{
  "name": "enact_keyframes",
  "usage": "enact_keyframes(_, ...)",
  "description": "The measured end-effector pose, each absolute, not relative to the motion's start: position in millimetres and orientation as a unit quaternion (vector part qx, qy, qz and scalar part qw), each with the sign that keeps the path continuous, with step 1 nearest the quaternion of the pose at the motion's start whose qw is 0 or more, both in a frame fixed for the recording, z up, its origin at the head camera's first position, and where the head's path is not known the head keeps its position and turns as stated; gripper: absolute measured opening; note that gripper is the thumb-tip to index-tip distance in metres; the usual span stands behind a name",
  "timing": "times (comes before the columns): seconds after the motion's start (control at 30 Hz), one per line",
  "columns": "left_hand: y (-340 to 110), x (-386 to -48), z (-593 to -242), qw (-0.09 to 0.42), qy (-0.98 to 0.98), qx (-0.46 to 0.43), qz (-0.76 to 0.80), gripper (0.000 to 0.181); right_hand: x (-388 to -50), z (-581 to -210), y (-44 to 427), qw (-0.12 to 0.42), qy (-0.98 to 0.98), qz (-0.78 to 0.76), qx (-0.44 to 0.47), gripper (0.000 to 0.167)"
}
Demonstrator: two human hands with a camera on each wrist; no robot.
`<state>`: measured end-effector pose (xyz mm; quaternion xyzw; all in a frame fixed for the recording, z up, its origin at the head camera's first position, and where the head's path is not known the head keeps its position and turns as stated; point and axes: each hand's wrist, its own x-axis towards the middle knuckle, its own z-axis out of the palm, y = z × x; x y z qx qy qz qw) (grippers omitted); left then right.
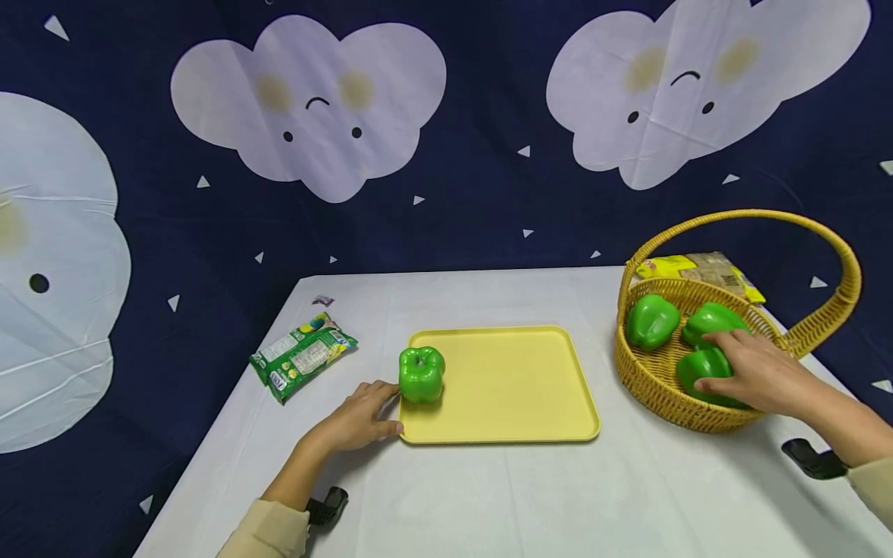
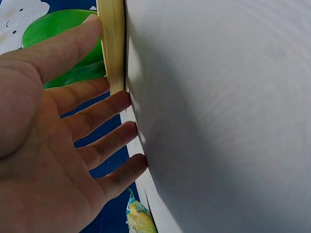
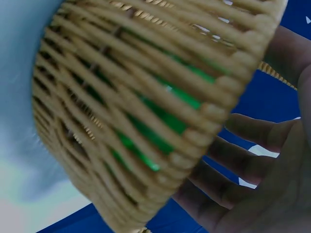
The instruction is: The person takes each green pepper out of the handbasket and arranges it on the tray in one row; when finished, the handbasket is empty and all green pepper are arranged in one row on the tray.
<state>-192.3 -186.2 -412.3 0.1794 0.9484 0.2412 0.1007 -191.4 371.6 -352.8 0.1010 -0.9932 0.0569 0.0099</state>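
The left hand touches the left edge of a yellow tray. In the left wrist view its fingers are extended and spread, the thumb at the tray's rim. A green bell pepper stands on the tray's left side. Over the wicker basket, the right hand reaches in, thumb and fingers around a green pepper. Two other green peppers lie behind it. The right wrist view shows the basket's wall, green through the weave, partly hiding the fingers.
A green snack packet lies left of the tray, with a small purple wrapper behind it. Behind the basket lies a yellow packet. The basket's tall handle arches over it. White cloth covers the table.
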Motion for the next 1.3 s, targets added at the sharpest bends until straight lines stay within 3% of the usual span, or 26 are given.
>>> enact_keyframes(0.73, -185.6, -192.9, -411.8, 0.103, 0.950, 0.173, 0.239, 0.066, -197.9, -359.7, 389.6, -0.007, -0.994, 0.060, 0.096, 0.087)
enact_keyframes(1.3, -186.3, -193.1, -413.1, 0.103, 0.950, 0.177, 0.235, 0.065, -198.8, -360.4, 379.6, -0.025, -0.989, 0.084, 0.118, 0.074)
